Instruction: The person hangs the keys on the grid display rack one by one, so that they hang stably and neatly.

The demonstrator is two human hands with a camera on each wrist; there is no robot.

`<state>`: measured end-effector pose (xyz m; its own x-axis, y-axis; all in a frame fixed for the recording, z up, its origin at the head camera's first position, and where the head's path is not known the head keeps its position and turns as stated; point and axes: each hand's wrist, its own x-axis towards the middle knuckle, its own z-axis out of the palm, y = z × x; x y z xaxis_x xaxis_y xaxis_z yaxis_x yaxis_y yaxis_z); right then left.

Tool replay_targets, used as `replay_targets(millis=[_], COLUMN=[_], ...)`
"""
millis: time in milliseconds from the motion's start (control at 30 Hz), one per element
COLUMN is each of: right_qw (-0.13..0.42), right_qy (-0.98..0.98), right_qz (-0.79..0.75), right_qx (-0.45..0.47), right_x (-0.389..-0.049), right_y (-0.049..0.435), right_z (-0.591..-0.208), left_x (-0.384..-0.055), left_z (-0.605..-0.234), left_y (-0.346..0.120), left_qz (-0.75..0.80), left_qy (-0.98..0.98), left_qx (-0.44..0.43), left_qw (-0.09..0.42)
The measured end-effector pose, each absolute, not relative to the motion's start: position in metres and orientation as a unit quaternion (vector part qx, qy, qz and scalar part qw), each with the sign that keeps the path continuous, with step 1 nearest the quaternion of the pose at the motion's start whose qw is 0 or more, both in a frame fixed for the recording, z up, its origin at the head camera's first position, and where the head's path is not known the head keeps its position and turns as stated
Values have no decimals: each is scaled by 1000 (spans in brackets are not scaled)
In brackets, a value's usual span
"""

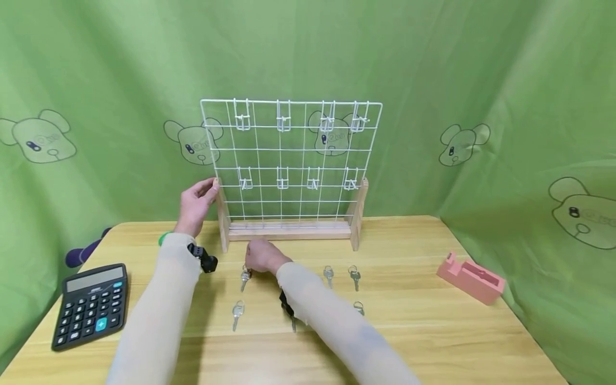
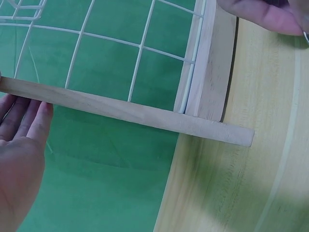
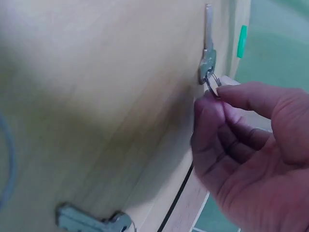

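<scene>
A white wire grid rack [image 1: 291,149] stands on wooden legs at the back of the table, with small wire hooks in two rows. My left hand [image 1: 194,206] grips the top of its left wooden upright [image 2: 116,108], fingers on one side and the thumb tip just showing at the left edge of the left wrist view. With thumb and fingertips my right hand [image 1: 263,256] pinches the metal ring [image 3: 212,84] of a silver key [image 3: 207,60]. That key hangs from the ring close over the table, in front of the rack's left part.
Other ringed keys lie around: one nearer me [image 1: 238,314], two to the right [image 1: 329,274], [image 1: 354,278], and others partly covered by my right arm. A black calculator [image 1: 90,307] sits at left, a pink tape dispenser [image 1: 471,278] at right. Green cloth [image 1: 409,64] surrounds the table.
</scene>
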<state>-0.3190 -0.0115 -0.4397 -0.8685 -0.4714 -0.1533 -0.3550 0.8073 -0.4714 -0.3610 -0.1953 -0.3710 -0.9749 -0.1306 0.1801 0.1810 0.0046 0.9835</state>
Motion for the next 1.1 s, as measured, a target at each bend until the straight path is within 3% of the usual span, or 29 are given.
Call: replay_targets(millis=[267, 667, 1100], right_qw=[135, 101, 42], right_qy=[885, 835, 844], right_qz=[-372, -479, -454], right_qx=[-245, -251, -282], right_x=[-318, -315, -306], right_y=[3, 20, 26], right_z=[-431, -393, -344], left_x=[-360, -359, -362], left_z=[-372, -370, -366], left_y=[-196, -198, -198], left_qz=[-701, -695, -690], left_qy=[-705, -712, -717], left_qx=[-15, -20, -13], left_qw=[103, 100, 95])
